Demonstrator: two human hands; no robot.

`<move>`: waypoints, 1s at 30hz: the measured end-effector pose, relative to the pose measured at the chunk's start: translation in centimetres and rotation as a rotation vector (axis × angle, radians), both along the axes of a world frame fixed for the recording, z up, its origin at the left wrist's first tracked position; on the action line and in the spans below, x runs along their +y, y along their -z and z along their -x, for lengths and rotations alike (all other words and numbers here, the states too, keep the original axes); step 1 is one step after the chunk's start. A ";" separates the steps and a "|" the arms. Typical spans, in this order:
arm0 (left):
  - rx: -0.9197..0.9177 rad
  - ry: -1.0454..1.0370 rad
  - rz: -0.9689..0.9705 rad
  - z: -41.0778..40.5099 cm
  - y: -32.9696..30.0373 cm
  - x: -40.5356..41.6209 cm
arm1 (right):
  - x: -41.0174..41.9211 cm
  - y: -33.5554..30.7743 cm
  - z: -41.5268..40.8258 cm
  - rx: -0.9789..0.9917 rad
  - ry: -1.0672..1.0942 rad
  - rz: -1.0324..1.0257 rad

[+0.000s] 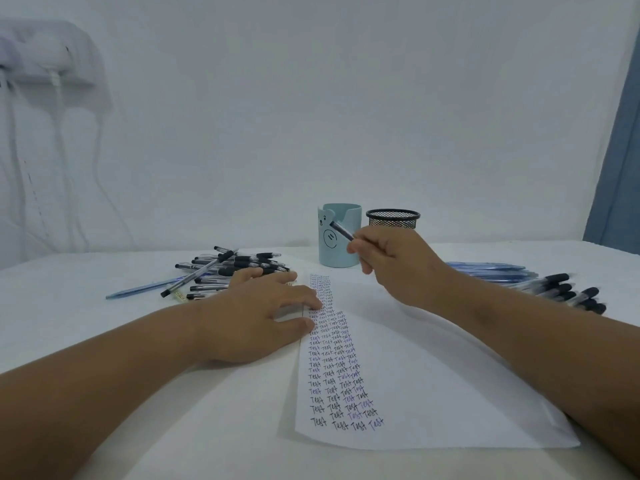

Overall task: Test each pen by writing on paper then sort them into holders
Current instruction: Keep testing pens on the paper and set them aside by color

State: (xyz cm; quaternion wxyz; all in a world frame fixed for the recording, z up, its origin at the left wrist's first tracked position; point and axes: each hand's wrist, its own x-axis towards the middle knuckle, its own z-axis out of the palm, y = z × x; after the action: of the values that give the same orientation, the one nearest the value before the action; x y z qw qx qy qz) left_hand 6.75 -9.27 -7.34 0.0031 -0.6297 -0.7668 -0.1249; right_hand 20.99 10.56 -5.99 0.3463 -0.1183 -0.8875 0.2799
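Note:
A white sheet of paper lies on the table, its left part filled with columns of the word "Test". My left hand rests flat on the sheet's left edge, fingers spread. My right hand is raised above the top of the sheet and grips a black-capped pen, which points up and left in front of the light-blue bear-face holder. A black mesh holder stands just right of the blue one, partly behind my right hand.
A loose pile of black-grip pens lies left of the sheet, with a blue pen at its front. Rows of blue pens and black-capped pens lie to the right. Wall behind; cables hang at the left.

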 end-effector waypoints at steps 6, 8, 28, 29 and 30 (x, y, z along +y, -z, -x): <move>-0.021 -0.005 -0.176 -0.2 0.5 0.4 | 0.6 -2.1 -1.2 -0.202 0.047 -0.110; -0.043 -0.002 -0.265 -0.3 0.5 0.5 | 1.3 -3.6 -2.9 -0.322 0.043 -0.198; -0.171 0.103 -0.213 -3.2 0.2 0.4 | 7.7 -3.9 -18.1 -0.598 0.385 -0.329; -0.195 0.097 -0.222 -3.2 0.1 0.2 | 7.2 -4.3 -17.8 -0.599 0.372 -0.327; -0.222 0.093 -0.242 -3.3 -0.1 0.1 | 6.5 -4.7 -17.3 -0.593 0.354 -0.321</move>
State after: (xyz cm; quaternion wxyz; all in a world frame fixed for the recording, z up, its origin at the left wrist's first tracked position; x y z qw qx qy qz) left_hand 10.08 -9.17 -7.29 -0.0116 -0.6417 -0.7118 -0.2853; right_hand 38.28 17.01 -1.34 0.1315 -0.2901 -0.9475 0.0266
